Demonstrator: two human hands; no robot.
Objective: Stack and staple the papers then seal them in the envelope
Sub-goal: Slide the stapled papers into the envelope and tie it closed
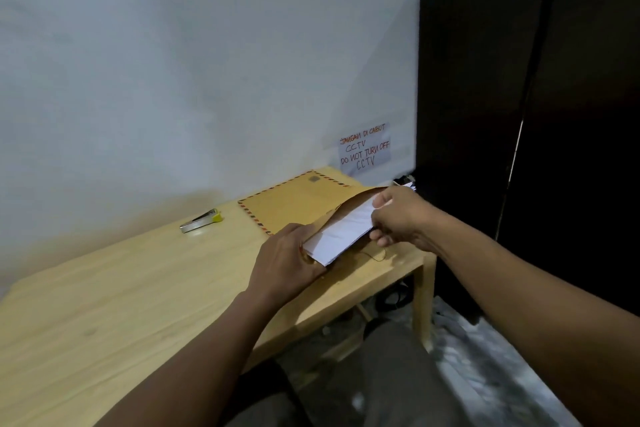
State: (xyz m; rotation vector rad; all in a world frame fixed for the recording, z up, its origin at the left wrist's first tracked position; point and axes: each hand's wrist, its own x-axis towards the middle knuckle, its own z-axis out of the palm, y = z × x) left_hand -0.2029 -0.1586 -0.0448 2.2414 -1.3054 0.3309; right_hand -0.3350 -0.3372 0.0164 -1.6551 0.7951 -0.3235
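Step in hand: insertion, stapling apparently done. White papers [341, 234], centre of frame, lie half inside the mouth of the brown airmail envelope [291, 203] on the wooden table [114, 291]. Left hand [287, 260] grips envelope mouth and papers' near corner; right hand [398, 218] pinches their far edge. Stapler [201, 220] idle, left of centre. Next, likely: push fully in, close flap

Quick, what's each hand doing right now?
Left hand: closed on the brown envelope mouth.
Right hand: closed on the white papers, partly inside the envelope.
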